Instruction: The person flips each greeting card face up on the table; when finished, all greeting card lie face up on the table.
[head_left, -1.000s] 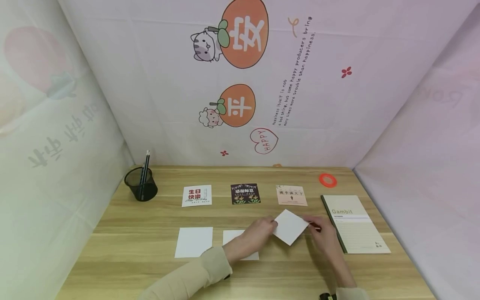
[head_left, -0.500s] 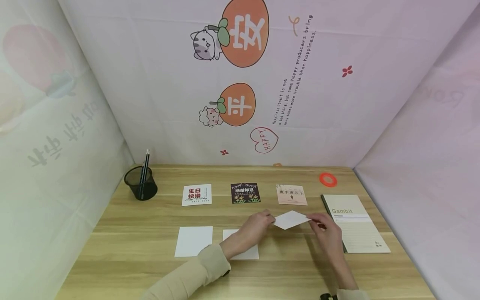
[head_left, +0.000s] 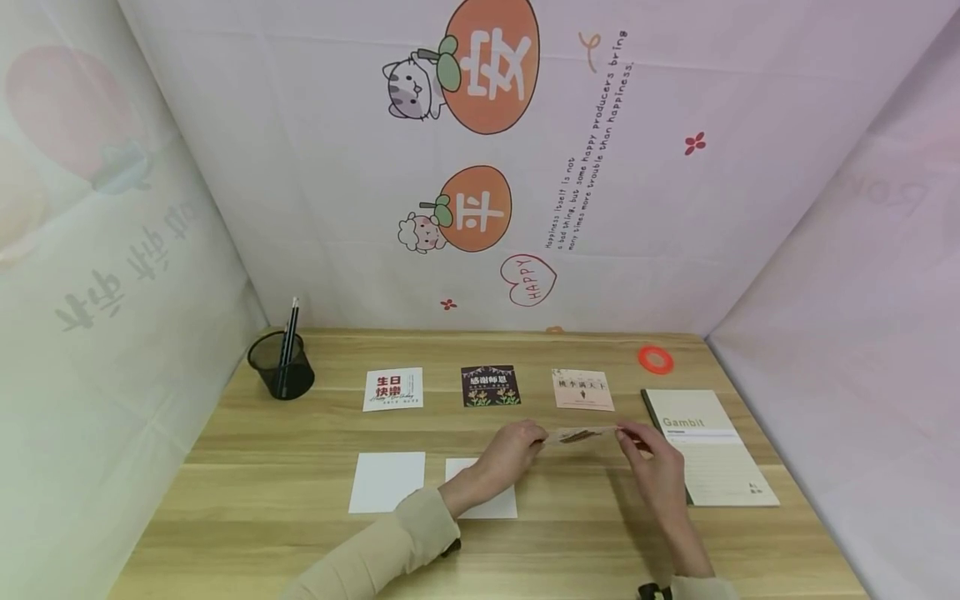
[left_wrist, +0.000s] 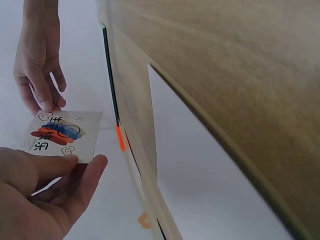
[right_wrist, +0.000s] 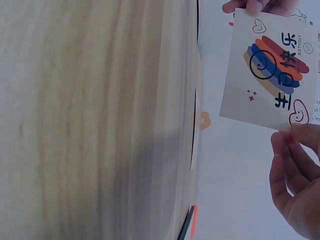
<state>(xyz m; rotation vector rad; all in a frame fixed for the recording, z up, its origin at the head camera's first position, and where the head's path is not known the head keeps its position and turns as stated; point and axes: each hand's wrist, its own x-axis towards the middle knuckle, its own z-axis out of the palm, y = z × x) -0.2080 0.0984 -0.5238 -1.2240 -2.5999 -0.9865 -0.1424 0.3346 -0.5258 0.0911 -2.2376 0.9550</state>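
Between both hands, above the table, a square birthday card (right_wrist: 270, 70) is held by its corners. Its printed face carries coloured brush strokes, dark Chinese characters and small hearts. Seen from the head, the card (head_left: 576, 435) is tilted nearly edge-on. My left hand (head_left: 508, 457) pinches one corner between thumb and fingers; the right hand (head_left: 654, 467) pinches the opposite corner, as the right wrist view also shows. A blank white card (head_left: 487, 500) lies partly hidden under the left forearm, and another white card (head_left: 387, 482) lies to its left.
Along the back lie a white card with red characters (head_left: 393, 390), a dark floral card (head_left: 491, 387) and a pale pink card (head_left: 583, 390). A mesh pencil cup (head_left: 291, 379) stands back left. On the right are a notebook (head_left: 720, 458) and a red ring (head_left: 656, 349).
The held card has tipped from showing its white side to nearly edge-on, with its printed side now glimpsed. Both hands keep their corners and have barely shifted.
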